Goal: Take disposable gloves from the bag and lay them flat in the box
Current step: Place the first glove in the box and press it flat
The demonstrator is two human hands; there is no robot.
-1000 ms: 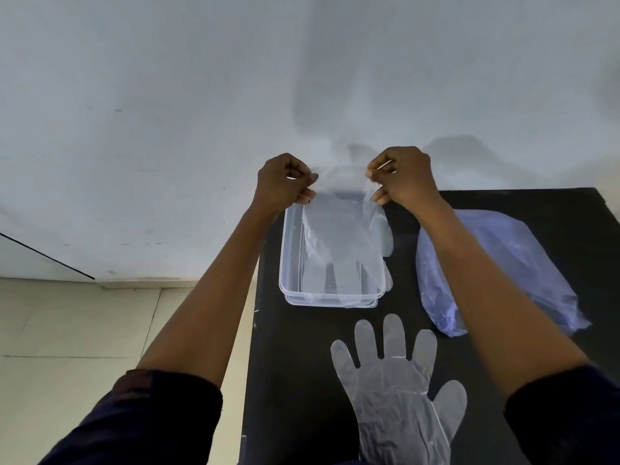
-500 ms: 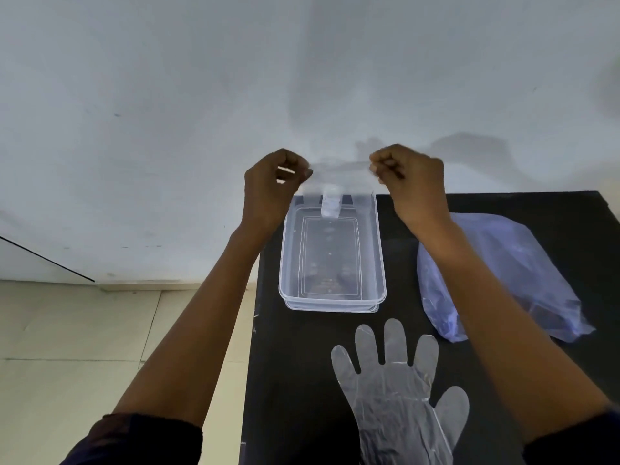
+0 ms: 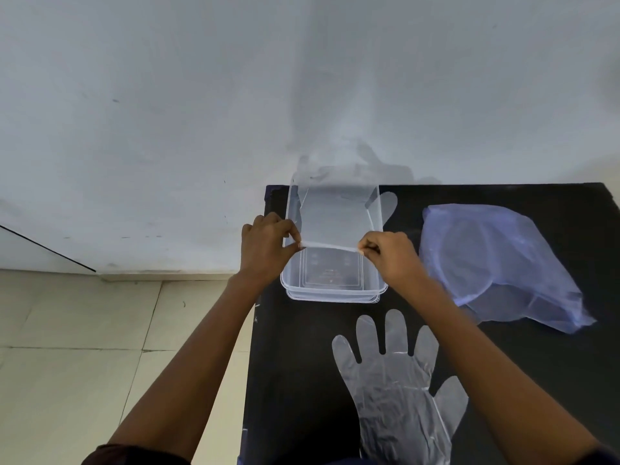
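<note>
A clear plastic box (image 3: 333, 293) stands on the black table (image 3: 503, 364) against the wall. A thin transparent glove (image 3: 335, 219) stretches over the box's far half, its thumb hanging over the right wall and its fingers reaching past the far rim. My left hand (image 3: 268, 245) pinches the left corner of the glove's cuff and my right hand (image 3: 391, 255) pinches the right corner, holding the cuff taut across the middle of the box. A second clear glove (image 3: 396, 387) lies flat on the table in front of the box. The pale blue bag (image 3: 496, 263) lies to the right.
The white wall (image 3: 302, 95) rises directly behind the box. The table's left edge runs just left of the box, with a tiled floor (image 3: 84, 347) below it. Both my forearms reach forward over the table's near part.
My hands came down and toward me from in front of the wall to over the box. The glove, hanging or bunched between them before, now lies spread over the box's far half.
</note>
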